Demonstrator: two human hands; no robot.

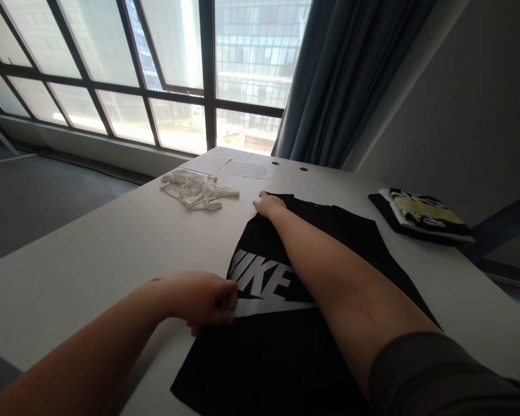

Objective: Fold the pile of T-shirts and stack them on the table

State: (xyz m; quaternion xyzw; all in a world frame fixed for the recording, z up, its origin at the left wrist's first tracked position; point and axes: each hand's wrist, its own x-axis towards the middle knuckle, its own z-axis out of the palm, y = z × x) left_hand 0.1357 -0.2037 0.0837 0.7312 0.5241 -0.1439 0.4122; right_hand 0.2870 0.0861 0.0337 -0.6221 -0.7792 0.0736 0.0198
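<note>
A black shirt point(277, 352) with large grey lettering lies on the white table point(125, 254), its neckline toward the window. My left hand point(208, 300) is closed on the shirt's left edge, beside the lettering, with the fingertips pinching the cloth. Farther up, my right hand point(269, 204) grips the shirt at its upper left corner near the shoulder. My right forearm crosses over the shirt and hides part of its front.
Crumpled white cloth point(195, 189) lies beyond the shirt to the left, with paper sheets point(245, 168) behind it. A folded clothing stack point(424, 214) sits at the right. Windows and a blue-grey curtain point(329, 86) stand behind the table.
</note>
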